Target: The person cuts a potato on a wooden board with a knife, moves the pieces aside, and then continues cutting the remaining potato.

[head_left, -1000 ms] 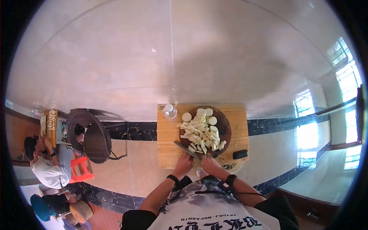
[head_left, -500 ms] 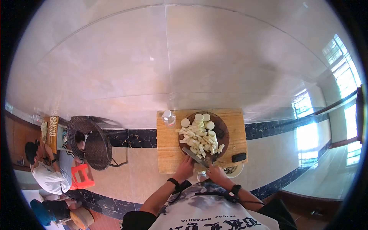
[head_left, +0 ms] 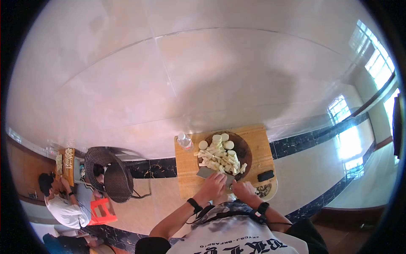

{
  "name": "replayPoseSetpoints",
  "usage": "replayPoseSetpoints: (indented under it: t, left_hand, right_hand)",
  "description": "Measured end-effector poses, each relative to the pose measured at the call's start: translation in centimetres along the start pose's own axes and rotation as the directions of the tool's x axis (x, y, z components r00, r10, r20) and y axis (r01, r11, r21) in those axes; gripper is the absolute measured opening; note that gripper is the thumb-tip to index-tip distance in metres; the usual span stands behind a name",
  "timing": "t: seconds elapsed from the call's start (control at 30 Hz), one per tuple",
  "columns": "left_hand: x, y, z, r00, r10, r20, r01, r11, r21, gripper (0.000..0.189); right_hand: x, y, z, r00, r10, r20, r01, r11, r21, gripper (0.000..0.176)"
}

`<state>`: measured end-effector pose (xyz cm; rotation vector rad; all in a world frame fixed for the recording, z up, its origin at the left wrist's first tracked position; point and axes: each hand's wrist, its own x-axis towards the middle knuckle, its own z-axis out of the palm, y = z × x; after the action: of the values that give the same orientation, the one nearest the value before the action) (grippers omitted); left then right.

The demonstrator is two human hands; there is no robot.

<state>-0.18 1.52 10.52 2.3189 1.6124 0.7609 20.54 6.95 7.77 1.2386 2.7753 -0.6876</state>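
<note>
My right hand point(head_left: 244, 191) is closed round the handle of a cleaver, near the front edge of the wooden table. The cleaver's wide blade point(head_left: 205, 172) lies tilted at the near side of a round dark chopping board point(head_left: 244, 148). Across the blade, my left hand point(head_left: 215, 185) has its fingers bent and pressed together, covering part of the metal. Just beyond the blade is a heap of pale cut vegetable sticks point(head_left: 220, 160). Several thick round pieces point(head_left: 217, 139) of the same pale vegetable stand at the board's far side.
A clear bottle point(head_left: 185, 142) stands at the table's point(head_left: 186, 169) far left corner, a black object point(head_left: 265, 175) at its right. Below the right edge sits a bowl point(head_left: 275, 192) with dark contents. Leftward are a wicker chair point(head_left: 118, 182), a red stool point(head_left: 101, 211) and a seated person point(head_left: 65, 207).
My left hand has moved right and forward, over the blade. The cleaver's face now shows wider. The whole view has tilted and shifted slightly with my head.
</note>
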Motion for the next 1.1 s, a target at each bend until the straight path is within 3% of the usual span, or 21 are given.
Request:
replayPoseSetpoints:
  t: [0.07,0.17,0.23,0.37,0.43,0.57,0.6,0.73,0.87,1.0,1.1]
  left_hand:
    - [1.1,-1.1,1.5,0.980,-0.116,0.159,0.112,0.993,0.036,0.026]
    - [2.3,-1.9,1.6,0.999,-0.023,0.048,0.024,1.000,-0.004,0.030]
    - [3.4,-2.6,1.9,0.997,-0.057,0.053,0.058,0.998,-0.017,0.028]
    - [6.1,-3.2,1.4,0.991,-0.133,0.003,0.133,0.991,0.006,0.026]
    - [8.1,-3.9,1.2,0.980,-0.197,-0.027,0.195,0.978,-0.079,0.023]
    - [12.5,-7.5,2.4,0.952,-0.295,-0.084,0.286,0.952,-0.107,0.018]
    - [13.7,-8.1,2.6,0.944,-0.327,-0.039,0.319,0.938,-0.133,0.015]
    - [16.6,-11.9,6.5,0.949,-0.279,0.144,0.262,0.957,0.125,0.017]
    - [17.9,-12.1,8.1,0.942,-0.149,0.301,0.114,0.985,0.129,0.015]
    - [18.3,-12.4,9.9,0.989,-0.109,0.098,0.093,0.984,0.153,0.018]
    - [18.2,-11.4,8.6,0.968,-0.169,0.186,0.144,0.980,0.139,0.018]
  right_hand:
    - [0.2,-0.1,-0.2,1.000,0.006,-0.019,-0.006,1.000,-0.016,0.020]
    - [0.3,-0.3,-1.6,1.000,0.023,-0.015,-0.023,0.998,-0.050,0.017]
    - [0.2,-0.8,-3.3,0.997,0.054,0.053,-0.049,0.995,-0.081,0.014]
    - [-1.0,0.1,-4.3,0.995,0.097,0.024,-0.096,0.995,-0.036,0.017]
    - [-1.8,1.2,-4.8,0.990,0.139,0.024,-0.138,0.990,-0.022,0.019]
    - [-4.7,2.8,-5.2,0.944,0.329,-0.013,-0.324,0.936,0.141,0.032]
    - [-5.5,2.9,-5.5,0.929,0.370,-0.019,-0.362,0.917,0.170,0.032]
    - [-8.2,4.6,-3.9,0.884,0.458,-0.095,-0.430,0.875,0.222,0.034]
    - [-10.3,5.1,-3.3,0.840,0.532,-0.109,-0.486,0.826,0.287,0.033]
    - [-11.7,5.4,-3.3,0.814,0.569,-0.115,-0.516,0.800,0.306,0.027]
    - [-12.2,5.6,-2.8,0.809,0.574,-0.121,-0.515,0.794,0.324,0.025]
